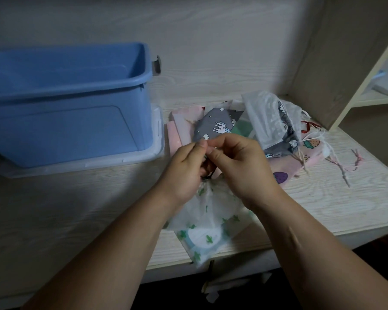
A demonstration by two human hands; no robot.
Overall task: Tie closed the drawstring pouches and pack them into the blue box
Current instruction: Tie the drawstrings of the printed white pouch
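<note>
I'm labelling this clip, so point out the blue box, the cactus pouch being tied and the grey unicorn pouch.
blue box (65, 133): head view, front wall.
cactus pouch (210, 209): head view, its white middle.
grey unicorn pouch (213, 124): head view, printed face.

Dark drawstring (208, 172) mostly behind the fingers (214, 153); blue box (65, 121) cropped at left edge.

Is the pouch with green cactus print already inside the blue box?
No, the cactus pouch lies on the table outside the blue box, left hand and right hand gripping its neck.
</note>
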